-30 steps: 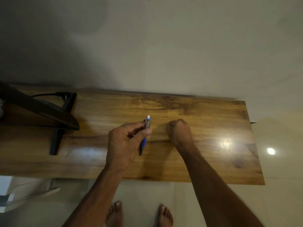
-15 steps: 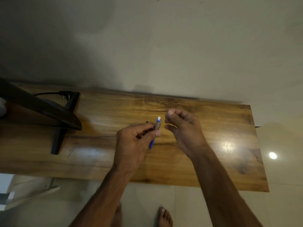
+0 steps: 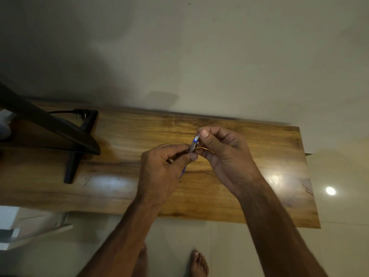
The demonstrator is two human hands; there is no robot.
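Head view, nearest first: bare foot (image 3: 198,262) on the floor. Above it, left hand (image 3: 159,168) curled round the barrel of a blue pen (image 3: 192,146), held just over the wooden table (image 3: 259,206); right hand (image 3: 225,154) pinching its white top end between thumb and forefinger. Probably early in working on that top end: pen lifted and steadied, top seemingly not yet off. Farther left, dark monitor stand (image 3: 72,168) and cable (image 3: 60,111). No cup, box or tray in sight.
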